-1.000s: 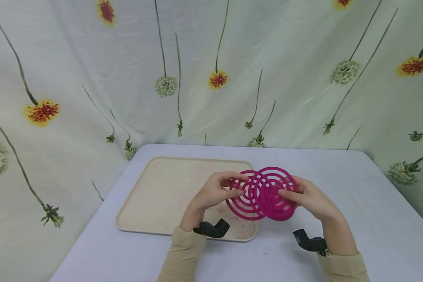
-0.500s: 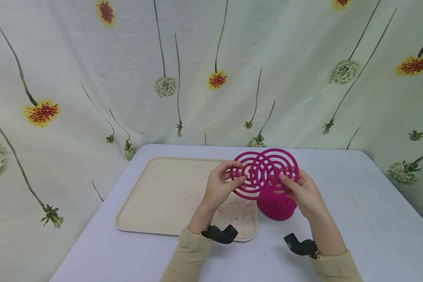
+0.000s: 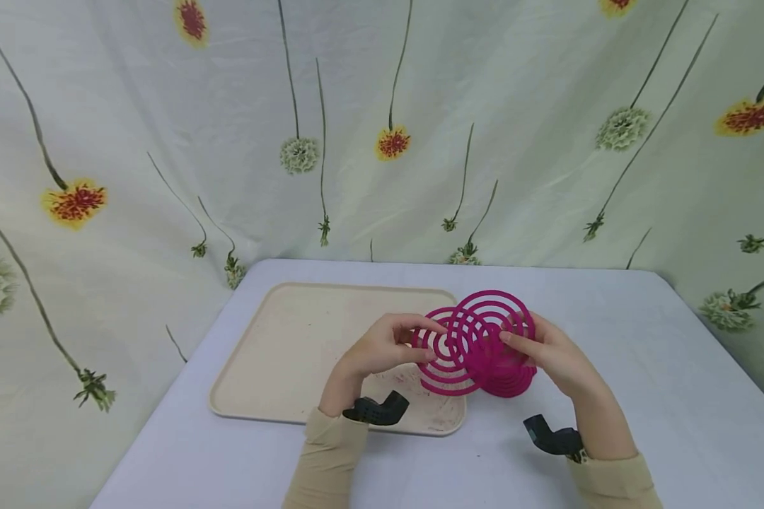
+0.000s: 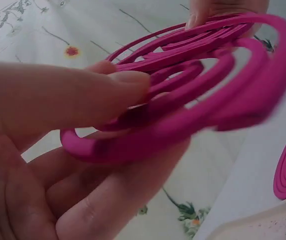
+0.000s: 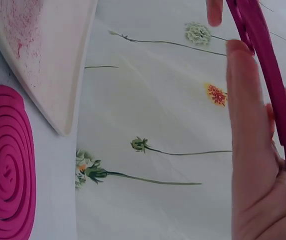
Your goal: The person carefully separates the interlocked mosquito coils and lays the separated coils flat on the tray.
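My left hand (image 3: pixel 385 346) pinches a magenta spiral mosquito coil (image 3: pixel 452 392) between thumb and fingers. Another mosquito coil (image 3: pixel 493 293) of the same colour overlaps it on the right, and my right hand (image 3: pixel 550 353) grips that one by its right side. In the left wrist view the thumb presses on top of the left coil (image 4: pixel 147 142), with fingers beneath. The right wrist view shows the right coil (image 5: pixel 271 75) edge-on between thumb and fingers. Below the held pair, a further spiral coil or stack (image 3: pixel 509 385) lies on the table, partly covered in the head view.
A beige tray (image 3: pixel 293 353) lies at the left of the white-covered table (image 3: pixel 643 367), with pink dust on its right end. The coil on the table sits beside the tray's right edge. A flowered cloth (image 3: pixel 535 155) hangs behind.
Both hands lifted the two coils up and away from the one on the table, then lowered them again. The right coil now sits somewhat higher relative to the left one.
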A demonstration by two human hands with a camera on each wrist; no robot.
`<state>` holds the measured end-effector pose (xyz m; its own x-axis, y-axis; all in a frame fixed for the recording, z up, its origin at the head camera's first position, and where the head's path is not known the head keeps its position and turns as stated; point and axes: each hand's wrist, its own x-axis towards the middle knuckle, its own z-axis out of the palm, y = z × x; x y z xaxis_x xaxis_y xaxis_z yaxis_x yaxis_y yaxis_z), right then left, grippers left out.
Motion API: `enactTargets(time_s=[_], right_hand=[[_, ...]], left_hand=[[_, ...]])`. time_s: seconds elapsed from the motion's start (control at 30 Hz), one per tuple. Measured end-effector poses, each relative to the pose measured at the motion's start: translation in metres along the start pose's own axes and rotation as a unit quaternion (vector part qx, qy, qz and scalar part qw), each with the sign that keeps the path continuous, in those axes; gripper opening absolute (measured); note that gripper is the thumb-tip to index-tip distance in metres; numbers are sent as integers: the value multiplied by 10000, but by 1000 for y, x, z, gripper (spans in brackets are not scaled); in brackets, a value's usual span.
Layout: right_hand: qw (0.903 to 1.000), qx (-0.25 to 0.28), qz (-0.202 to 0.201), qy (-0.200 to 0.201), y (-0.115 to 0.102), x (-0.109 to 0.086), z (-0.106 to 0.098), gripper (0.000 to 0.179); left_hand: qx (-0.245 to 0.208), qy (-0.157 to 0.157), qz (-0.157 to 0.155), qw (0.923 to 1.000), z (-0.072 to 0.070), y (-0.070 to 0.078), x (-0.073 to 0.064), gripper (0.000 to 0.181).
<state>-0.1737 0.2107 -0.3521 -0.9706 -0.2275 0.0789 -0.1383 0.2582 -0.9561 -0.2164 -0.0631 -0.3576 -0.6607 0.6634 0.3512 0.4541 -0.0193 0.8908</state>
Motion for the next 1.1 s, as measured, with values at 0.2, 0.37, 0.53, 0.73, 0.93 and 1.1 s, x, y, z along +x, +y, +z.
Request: enactTargets(time_s=[0.2,0.37,0.53,0.73,0.93,1.1], right_hand=[[9961,-414,-351,-700,4,-2,-7,52],[9949,-349,-552,-764,4,-1,-7,41],[9977,-152,-655,-42,2,1,-3,38],[9927,269,-595,1015,-1,2,3,40],[9751,1503,-804,1420,-3,5,9,30],[9544,2539,-1145,1071,-2,5,11,26]], left_hand=[[163,-611,-76,9980,2,2,0,21],[240,-581,-109,9980,5,2,2,18],[13,-5,-15,10000,9,0,5,20],[-128,841,47,9964,15,0,7,19],[-494,1840,377,9810,30,0,15,17],[-987,2536,537,9608,42,1,21,19]])
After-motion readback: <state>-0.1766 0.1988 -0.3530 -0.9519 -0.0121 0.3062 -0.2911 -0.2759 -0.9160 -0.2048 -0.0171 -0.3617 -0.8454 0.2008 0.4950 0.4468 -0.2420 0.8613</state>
